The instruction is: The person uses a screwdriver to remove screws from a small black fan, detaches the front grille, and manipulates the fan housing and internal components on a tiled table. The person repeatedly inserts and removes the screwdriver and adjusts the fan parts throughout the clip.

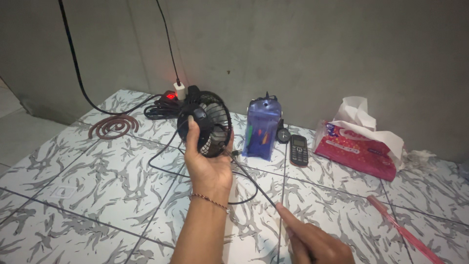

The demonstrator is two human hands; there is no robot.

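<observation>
Small black fan (207, 122) upright in left hand's (207, 164) grip, grille facing right; right hand (312, 239) pinching its cord (254, 183).

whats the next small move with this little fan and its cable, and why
Probably feed the cable's free end toward the power strip. The left hand holds the small black fan upright off the tiled floor, and the right hand pinches its thin black cable pulled taut. The strip's red light glows just behind the fan.
</observation>
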